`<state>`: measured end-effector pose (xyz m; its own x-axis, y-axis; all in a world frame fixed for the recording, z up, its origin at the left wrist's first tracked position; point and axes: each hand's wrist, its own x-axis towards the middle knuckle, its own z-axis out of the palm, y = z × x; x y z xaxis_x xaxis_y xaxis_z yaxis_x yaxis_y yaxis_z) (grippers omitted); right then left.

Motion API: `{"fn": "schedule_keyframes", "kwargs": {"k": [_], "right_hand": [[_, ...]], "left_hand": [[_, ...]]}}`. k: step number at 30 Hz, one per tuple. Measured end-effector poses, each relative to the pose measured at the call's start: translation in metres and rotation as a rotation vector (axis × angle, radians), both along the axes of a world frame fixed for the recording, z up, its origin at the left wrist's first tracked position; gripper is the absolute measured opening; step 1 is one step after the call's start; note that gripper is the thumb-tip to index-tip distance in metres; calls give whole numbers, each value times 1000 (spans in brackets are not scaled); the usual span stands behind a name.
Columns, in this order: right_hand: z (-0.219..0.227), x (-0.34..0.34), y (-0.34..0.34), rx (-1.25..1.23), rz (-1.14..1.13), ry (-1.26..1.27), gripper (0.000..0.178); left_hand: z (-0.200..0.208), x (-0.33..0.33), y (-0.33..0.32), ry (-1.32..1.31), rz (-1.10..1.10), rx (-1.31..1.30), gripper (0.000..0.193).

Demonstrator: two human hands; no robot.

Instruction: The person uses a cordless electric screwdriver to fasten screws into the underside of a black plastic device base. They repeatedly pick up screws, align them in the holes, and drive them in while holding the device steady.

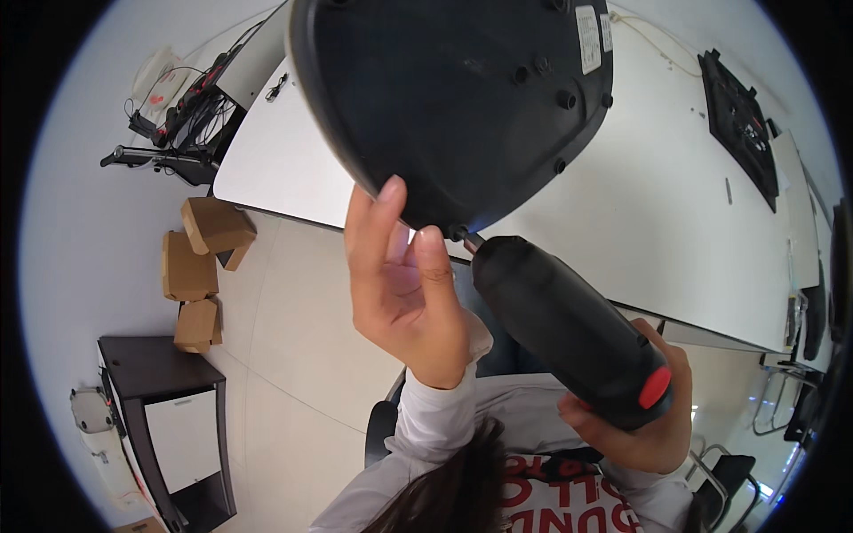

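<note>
A rounded black plastic shell (462, 98) with a pale rim, several screw posts and white labels is tilted up over the table, its top cut off by the view. My left hand (413, 275) grips its lower edge, with fingertips on the black face near the bottom corner. In my right hand (653, 435) is a black cordless screwdriver (569, 329) with a red button, my fingers wrapped round its rear end. Its bit (470, 240) points up and left, meeting the screw post (458, 231) at the shell's lowest corner, right beside my left fingertips.
The white table (657, 222) bears an open black tool case (742, 129) at the right, a small metal rod (729, 191) and a black cable clip (277, 87). Cardboard boxes (191, 266) and a dark cabinet (160, 369) stand on the floor at left.
</note>
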<state>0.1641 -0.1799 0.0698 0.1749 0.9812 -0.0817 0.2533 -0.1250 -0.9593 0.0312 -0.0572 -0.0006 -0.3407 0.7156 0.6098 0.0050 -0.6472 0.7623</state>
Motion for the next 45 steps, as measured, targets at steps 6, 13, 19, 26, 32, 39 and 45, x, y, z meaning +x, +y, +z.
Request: {"fn": "schedule_keyframes", "kwargs": {"k": [6,13,19,26,32,39,45], "right_hand": [[-6,2,-1,174,225,-213,64],[-6,4,-4,131,225,-214,71],[-12,6,0,142,209,-124,64],[-17,6,5,114,209,22,60],[-28,6,6,133,241,266,63],[-43,-5,4,278,259,-58,69],[-41,-2,3,287,243,-97,71]], "left_hand": [[19,2,-2,-46,31,-90,43],[16,1,-1,-63,20,-115,45],[12,-3,-1,-11,20,-113,47],[9,-4,2,-13,13,-58,47],[8,-5,6,22,-9,34,47],[6,-7,1,8,94,-86,51],[8,-11,4,107,91,-35,56]]}}
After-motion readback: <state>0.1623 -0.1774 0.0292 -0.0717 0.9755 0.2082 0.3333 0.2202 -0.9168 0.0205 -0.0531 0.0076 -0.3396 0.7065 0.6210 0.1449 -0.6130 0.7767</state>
